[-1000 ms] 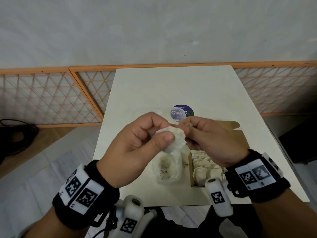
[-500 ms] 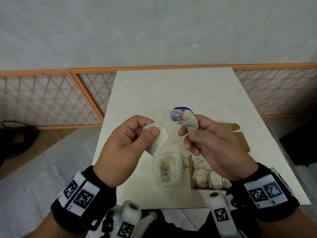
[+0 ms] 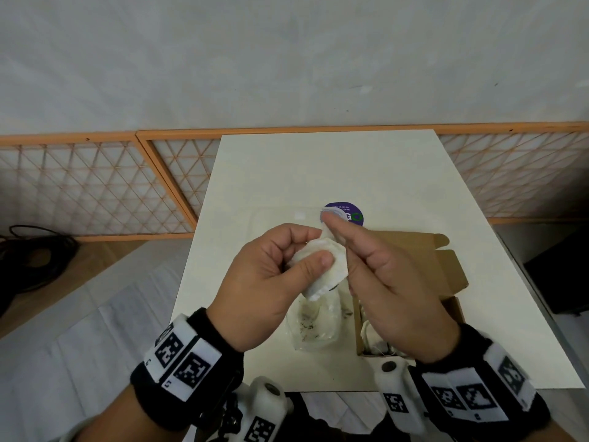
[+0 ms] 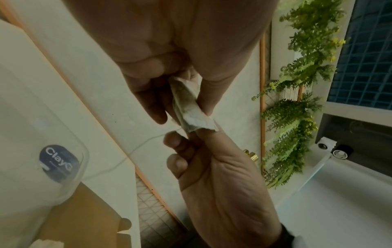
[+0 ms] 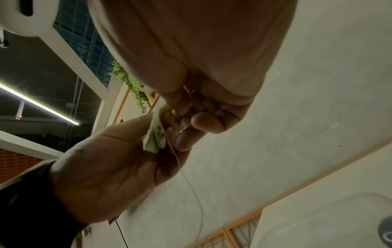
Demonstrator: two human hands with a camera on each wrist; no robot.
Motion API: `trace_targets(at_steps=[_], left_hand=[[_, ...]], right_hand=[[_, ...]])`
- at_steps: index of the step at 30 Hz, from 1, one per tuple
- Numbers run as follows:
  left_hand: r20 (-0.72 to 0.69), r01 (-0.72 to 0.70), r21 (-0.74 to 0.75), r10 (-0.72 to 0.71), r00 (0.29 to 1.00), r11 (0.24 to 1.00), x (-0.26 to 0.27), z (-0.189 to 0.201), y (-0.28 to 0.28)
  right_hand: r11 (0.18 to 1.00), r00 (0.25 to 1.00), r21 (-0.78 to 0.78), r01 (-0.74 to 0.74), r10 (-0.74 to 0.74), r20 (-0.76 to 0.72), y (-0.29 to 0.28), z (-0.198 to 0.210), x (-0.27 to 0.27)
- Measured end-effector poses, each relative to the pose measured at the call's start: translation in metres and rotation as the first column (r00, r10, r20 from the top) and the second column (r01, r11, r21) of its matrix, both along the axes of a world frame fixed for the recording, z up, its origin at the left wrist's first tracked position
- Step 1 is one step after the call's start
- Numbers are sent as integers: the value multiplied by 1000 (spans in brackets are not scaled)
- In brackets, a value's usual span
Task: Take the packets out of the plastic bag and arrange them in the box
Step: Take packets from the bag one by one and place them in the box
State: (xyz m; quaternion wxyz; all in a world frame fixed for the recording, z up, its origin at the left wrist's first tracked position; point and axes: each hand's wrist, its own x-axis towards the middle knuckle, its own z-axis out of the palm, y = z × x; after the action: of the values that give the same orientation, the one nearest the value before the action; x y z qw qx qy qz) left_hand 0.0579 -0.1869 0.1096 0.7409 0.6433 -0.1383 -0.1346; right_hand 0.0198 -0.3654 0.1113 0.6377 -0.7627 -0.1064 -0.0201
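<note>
Small white paper packet (image 3: 322, 266), soft and creased with dark flecks showing through, held in the air above the near half of the pale square table (image 3: 318, 167), between both hands. Pinched by the left hand (image 3: 271, 282), thumb pressed over its face, fingers curled behind. Pinched too at the upper corner by the right hand (image 3: 385, 282), thumb and forefinger closed on the paper, remaining fingers loosely extended. Thin pale thread (image 4: 137, 147) trailing off the packet in the left wrist view, hanging free.

Judged as mid-step: one packet out, being straightened or freed of its thread, not yet placed. Directly below, crumpled clear plastic bag (image 3: 315, 323) on the table, holding dark crumbs; whether more packets remain inside cannot be told. Just right of the bag, brown cardboard box (image 3: 452, 269), flaps open, white packets (image 3: 369, 333) already inside, mostly hidden by the right wrist.

Next move likely calls for release by the left hand and a short drop rightward and down into the box, with care that the thread does not snag.

Near box wall close to the table's front edge. Clear plastic lid with a round purple sticker (image 3: 345, 213) beyond the hands. Open tabletop farther back
</note>
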Motion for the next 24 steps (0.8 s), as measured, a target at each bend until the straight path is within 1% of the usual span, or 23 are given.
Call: trace_targets(at_steps=[1,3,4,6,8,12,15,18,20,24], left_hand=[[13,-6,4,6,1000,1000,1,-1,0],[21,-14,-3,14,1000,1000,2,-3,3],[20,-13,-5,14,1000,1000,3,-3,4],[16,1,-7,-1,1000,1000,3,-5,6],[20,9,9,-9,1000,1000,3,-5,7],[-6,-6,37,6,1000,999,3,-4,6],[-45,15,-31,-16,999,999,0,-5,4],[-61,1,-83,-6,998,997,-3,-2,1],[-64,-16,-89,10,998,996,-3,-1,-2],[-101,-90,-53,84,991,995,-1,-4,-7]], right_hand=[[999,1000,33,3,-3,7,2,0,-1],[988,998,148,42,-36,-44,2,0,1],[981,995,176,74,-61,-78,0,1,3],[978,988,173,113,-93,-122,-4,3,6],[982,990,159,100,-82,-116,-8,3,9],[967,990,224,117,-95,-107,-10,-1,11],[972,990,196,132,-118,-77,-8,-1,10],[977,986,138,164,-159,-42,-8,-2,10],[979,985,108,172,-168,-45,-6,-1,9],[980,984,87,178,-174,-44,-2,5,2]])
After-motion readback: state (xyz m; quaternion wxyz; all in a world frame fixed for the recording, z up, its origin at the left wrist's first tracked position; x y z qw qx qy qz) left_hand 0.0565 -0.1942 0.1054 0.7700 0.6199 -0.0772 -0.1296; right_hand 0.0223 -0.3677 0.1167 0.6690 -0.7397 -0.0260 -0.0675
